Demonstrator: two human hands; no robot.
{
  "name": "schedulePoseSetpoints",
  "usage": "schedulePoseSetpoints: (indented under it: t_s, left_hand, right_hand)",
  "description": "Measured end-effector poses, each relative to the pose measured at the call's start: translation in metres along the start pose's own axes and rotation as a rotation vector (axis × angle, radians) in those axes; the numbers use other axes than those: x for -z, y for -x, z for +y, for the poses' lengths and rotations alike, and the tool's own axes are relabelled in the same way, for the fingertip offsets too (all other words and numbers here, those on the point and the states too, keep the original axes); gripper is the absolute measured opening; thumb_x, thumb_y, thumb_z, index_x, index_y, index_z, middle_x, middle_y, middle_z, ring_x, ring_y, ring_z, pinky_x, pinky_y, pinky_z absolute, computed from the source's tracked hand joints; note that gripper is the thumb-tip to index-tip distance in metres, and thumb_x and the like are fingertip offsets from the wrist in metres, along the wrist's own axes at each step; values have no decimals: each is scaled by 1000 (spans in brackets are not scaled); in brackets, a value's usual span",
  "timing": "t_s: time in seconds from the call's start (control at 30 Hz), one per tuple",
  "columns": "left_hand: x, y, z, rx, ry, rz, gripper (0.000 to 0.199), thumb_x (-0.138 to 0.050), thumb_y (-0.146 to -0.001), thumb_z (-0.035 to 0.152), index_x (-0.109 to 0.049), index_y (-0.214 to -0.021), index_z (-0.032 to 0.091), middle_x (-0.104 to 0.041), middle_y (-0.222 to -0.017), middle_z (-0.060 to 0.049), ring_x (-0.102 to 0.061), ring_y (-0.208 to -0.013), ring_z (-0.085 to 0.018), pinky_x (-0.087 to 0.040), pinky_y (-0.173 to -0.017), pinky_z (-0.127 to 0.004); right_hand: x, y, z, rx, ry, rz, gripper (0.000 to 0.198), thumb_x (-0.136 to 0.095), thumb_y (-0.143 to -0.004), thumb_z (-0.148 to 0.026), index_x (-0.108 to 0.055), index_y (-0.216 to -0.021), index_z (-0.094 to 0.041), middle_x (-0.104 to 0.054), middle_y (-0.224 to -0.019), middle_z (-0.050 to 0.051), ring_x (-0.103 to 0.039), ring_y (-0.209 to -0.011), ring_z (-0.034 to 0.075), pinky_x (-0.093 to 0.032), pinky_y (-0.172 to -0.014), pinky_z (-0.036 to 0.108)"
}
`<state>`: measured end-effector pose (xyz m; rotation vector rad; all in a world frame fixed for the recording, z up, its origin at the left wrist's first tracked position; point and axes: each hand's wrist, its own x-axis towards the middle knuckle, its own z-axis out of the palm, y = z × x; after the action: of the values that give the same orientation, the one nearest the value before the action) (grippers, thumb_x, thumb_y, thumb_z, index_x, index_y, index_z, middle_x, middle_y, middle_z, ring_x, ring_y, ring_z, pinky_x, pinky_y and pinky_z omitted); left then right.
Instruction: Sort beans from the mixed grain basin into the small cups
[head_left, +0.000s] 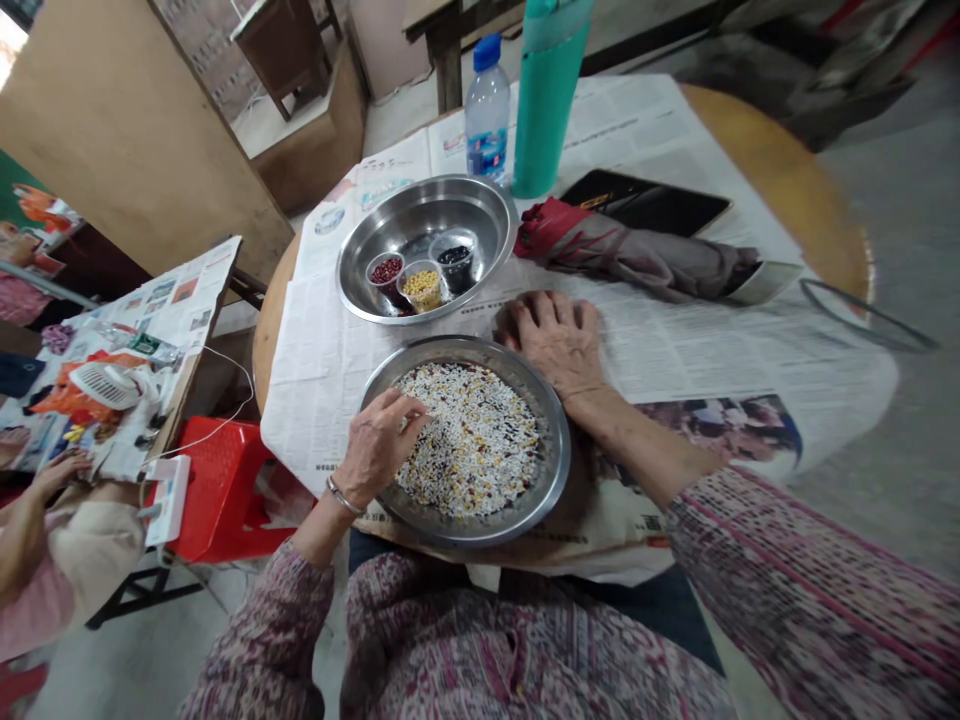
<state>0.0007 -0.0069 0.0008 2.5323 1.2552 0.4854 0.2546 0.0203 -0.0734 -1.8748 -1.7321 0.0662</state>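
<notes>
Grains and beans lie mixed in a steel plate (553, 470) at the near edge of the newspaper-covered surface (675, 350). The left hand (379, 445) reaches over the plate's left rim, fingertips pinched together in the mixed grains (472, 440); whether they grip anything cannot be told. The right hand (559, 340) lies flat and released on the newspaper, touching the plate's far right rim. Just beyond, a steel bowl (480, 205) holds three small cups: red beans (385, 270), yellow kernels (421, 285), black beans (454, 256). A folded umbrella (622, 250) lies right of the bowl.
</notes>
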Motion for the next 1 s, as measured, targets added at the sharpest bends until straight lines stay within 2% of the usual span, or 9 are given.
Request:
schedulePoseSetpoints:
  t_s: [0.07, 0.17, 0.27, 0.37, 0.53, 0.63, 1.0]
  left_hand:
    - [4, 3, -1, 179, 228, 53, 7, -61, -89, 25, -65, -86, 19, -65, -78, -1, -58, -67, -11, -47, -64, -24]
    - [10, 5, -4, 451, 570, 42, 12, -57, -89, 27, -65, -90, 18, -67, -76, -1, -53, -57, -8, -44, -54, -21]
    - [10, 3, -8, 541, 751, -12, 16, -58, -86, 26, -67, -94, 15, -69, -80, -3, -54, -55, -7, -45, -52, -21]
    - [6, -2, -10, 489, 634, -27, 17, -62, -82, 24, -70, -95, 15, -68, -75, -2, -56, -55, -8, -46, -53, -21]
    - [-3, -12, -17, 252, 283, 62, 11, -65, -80, 17, -72, -89, 18, -65, -75, -1, -57, -62, -10, -47, -61, -23]
    - [-8, -18, -23, 172, 154, 72, 11, -65, -79, 13, -72, -84, 19, -61, -73, 0, -54, -61, -9, -46, -62, -23]
    - [-20, -19, -32, 34, -58, 11, 19, -57, -88, 10, -72, -95, 19, -60, -81, -3, -59, -77, -15, -49, -74, -27]
  right_hand:
    - [-1, 0, 0, 2, 3, 2, 40, -34, -97, -40, -51, -126, -19, -53, -134, 18, -41, -121, 34, -28, -97, 52]
    - [-3, 1, 1, 9, -16, 14, 39, -35, -97, -39, -51, -125, -19, -54, -132, 19, -41, -121, 34, -28, -96, 52]
    - [-3, 1, 1, 10, -16, 23, 38, -36, -96, -39, -52, -124, -19, -54, -131, 19, -41, -121, 35, -28, -96, 52]
    - [-2, 1, 0, 5, -6, 17, 37, -37, -96, -38, -52, -123, -18, -54, -132, 19, -41, -121, 35, -28, -96, 53]
    - [0, 1, -1, 0, -27, 12, 38, -37, -96, -41, -53, -121, -17, -54, -130, 19, -41, -121, 36, -29, -95, 53]
    - [0, 1, -1, -13, -71, 24, 39, -37, -96, -42, -53, -121, -19, -55, -129, 18, -40, -122, 36, -29, -95, 52]
    - [-1, 1, 0, -15, -68, 28, 38, -38, -96, -42, -54, -122, -19, -55, -130, 18, -40, -122, 36, -30, -95, 52]
